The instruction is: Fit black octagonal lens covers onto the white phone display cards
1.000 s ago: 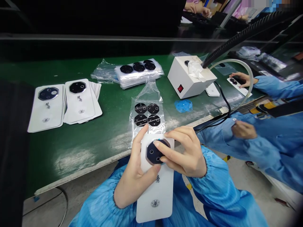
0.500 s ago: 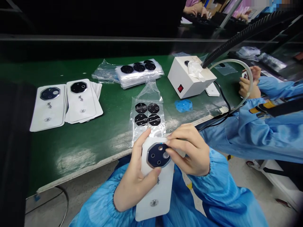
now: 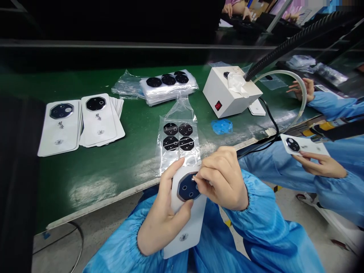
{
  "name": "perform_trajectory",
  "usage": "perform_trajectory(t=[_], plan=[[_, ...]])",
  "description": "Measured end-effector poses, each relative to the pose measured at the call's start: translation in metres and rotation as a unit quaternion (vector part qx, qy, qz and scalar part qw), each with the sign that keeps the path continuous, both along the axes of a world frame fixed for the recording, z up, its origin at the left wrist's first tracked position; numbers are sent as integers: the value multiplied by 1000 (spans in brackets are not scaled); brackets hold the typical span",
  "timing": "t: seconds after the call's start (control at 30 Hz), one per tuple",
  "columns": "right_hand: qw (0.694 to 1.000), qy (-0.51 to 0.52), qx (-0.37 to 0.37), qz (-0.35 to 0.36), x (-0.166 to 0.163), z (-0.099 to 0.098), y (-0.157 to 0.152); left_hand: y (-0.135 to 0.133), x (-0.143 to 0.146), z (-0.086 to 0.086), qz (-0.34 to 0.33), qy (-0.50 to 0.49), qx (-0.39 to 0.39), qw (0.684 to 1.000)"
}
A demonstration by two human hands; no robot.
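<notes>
My left hand (image 3: 162,220) grips a white phone back cover (image 3: 186,229) along its left side, thumb across the front below the camera area. Near the cover's top is a dark blue octagonal camera panel (image 3: 184,191) with round lens holes and a silver rim. Fingers pinched, my right hand (image 3: 223,178) sits over the panel's upper right part and hides it. Whatever lies between those fingertips is too small and covered to make out. Just beyond the cover, a clear sheet (image 3: 186,155) bearing black octagonal pieces (image 3: 178,137) lies on the green table.
Stacked white back covers (image 3: 99,125) lie at left. Behind are bagged sheets (image 3: 159,94) with black octagons. A white box (image 3: 230,93) with a red switch and a blue film scrap (image 3: 222,126) are at right, where a co-worker's hand (image 3: 324,165) holds another cover (image 3: 314,148).
My right fingers have moved left over the camera panel and closed into a tighter pinch. At right, the co-worker's hands have separated, one now holding a cover lower down.
</notes>
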State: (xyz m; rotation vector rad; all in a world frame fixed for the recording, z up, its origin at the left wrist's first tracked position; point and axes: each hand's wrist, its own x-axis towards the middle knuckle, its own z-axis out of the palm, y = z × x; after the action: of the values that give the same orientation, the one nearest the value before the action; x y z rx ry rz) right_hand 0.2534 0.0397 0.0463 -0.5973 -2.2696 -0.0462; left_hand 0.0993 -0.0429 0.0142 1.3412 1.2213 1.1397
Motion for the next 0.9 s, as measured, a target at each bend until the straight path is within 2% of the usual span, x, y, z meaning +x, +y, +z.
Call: perform_trajectory(t=[0.2, 0.4, 0.57, 0.67, 0.73, 0.8, 0.83, 0.9], plan=[[998, -26, 59, 24, 1, -2, 2, 2, -4, -3, -7, -69, -65, 995], [996, -41, 48, 61, 1, -2, 0, 6, -3, -3, 14, -72, -70, 995], [993, -31, -31, 107, 0, -2, -14, 13, -4, -4, 32, -100, -59, 993], [978, 7, -121, 172, 2, 1, -23, 19, -8, -7, 64, -101, -54, 991], [959, 46, -190, 204, 8, -1, -16, 23, -11, -9, 91, -79, -57, 991], [956, 75, -249, 136, 19, -10, 7, 26, -11, -10, 104, -90, -74, 988], [959, 90, -269, 11, 26, -17, 23, 27, -11, -10, 102, -109, -85, 985], [948, 96, -278, -118, 43, -34, 62, 27, -11, -8, 104, -139, -94, 980]])
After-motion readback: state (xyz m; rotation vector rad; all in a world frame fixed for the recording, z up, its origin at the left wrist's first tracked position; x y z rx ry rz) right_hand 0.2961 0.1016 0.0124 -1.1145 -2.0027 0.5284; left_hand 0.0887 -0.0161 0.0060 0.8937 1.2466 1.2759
